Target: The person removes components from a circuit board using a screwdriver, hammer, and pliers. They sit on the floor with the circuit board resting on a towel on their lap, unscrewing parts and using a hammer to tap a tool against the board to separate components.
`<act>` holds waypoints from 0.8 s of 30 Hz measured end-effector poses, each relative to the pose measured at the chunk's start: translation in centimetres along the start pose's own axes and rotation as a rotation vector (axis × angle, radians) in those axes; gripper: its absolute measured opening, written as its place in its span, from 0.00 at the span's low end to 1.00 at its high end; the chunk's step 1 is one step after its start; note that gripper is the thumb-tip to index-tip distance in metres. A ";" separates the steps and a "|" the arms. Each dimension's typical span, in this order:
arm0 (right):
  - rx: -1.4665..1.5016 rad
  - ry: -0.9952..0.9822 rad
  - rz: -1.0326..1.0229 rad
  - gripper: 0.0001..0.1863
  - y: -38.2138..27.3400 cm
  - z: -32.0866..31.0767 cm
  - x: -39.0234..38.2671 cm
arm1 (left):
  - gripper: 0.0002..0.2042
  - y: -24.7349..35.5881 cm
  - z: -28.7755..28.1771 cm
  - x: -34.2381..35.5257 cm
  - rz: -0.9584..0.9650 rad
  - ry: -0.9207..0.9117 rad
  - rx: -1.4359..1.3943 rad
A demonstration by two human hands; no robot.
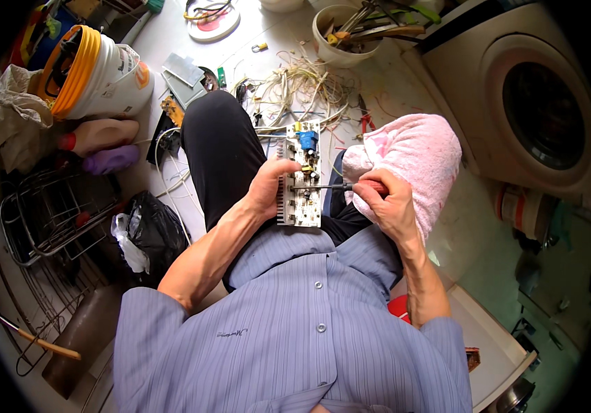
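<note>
A circuit board [307, 209] with a finned heat sink along its left edge is held upright over my lap. My left hand [266, 187] grips it by that left side, thumb lying across the top of the board. A blue component [307, 140] sits near its far end. In my right hand [393, 208] is a screwdriver [374, 187] with a red handle. Its dark shaft points left across the board, and the tip is at the parts near the heat sink. Whether the tip sits in a screw is too small to tell.
Tangled pale wires [309, 86] lie on the floor beyond my knees, near red-handled pliers [366, 118]. A tool bucket [323, 31] stands behind them. A pink towel [419, 155] covers my right knee. At right is a washing machine [495, 96]; at left, a white bucket [120, 82].
</note>
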State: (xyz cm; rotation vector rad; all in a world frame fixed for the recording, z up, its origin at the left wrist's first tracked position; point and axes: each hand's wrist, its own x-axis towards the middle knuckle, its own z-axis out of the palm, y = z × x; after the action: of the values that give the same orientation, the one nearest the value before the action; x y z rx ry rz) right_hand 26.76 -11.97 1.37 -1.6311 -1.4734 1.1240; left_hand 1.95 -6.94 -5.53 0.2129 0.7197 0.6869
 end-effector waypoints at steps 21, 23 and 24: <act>-0.010 0.051 -0.070 0.09 0.7 0.7 0.8 | 0.20 0.5 0.9 -0.5 -0.017 0.052 0.093; 0.007 0.054 -0.064 0.09 0.7 0.4 0.7 | 0.27 1.1 1.1 -0.5 0.023 -0.059 0.154; 0.006 0.060 -0.079 0.09 0.8 0.4 0.7 | 0.26 1.2 1.5 -0.7 0.053 -0.058 0.190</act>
State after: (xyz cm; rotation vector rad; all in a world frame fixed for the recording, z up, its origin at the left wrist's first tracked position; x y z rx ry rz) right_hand 26.76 -11.43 0.41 -1.5757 -1.4814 1.0266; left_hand 1.93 -6.39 -3.54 0.4258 0.7262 0.6604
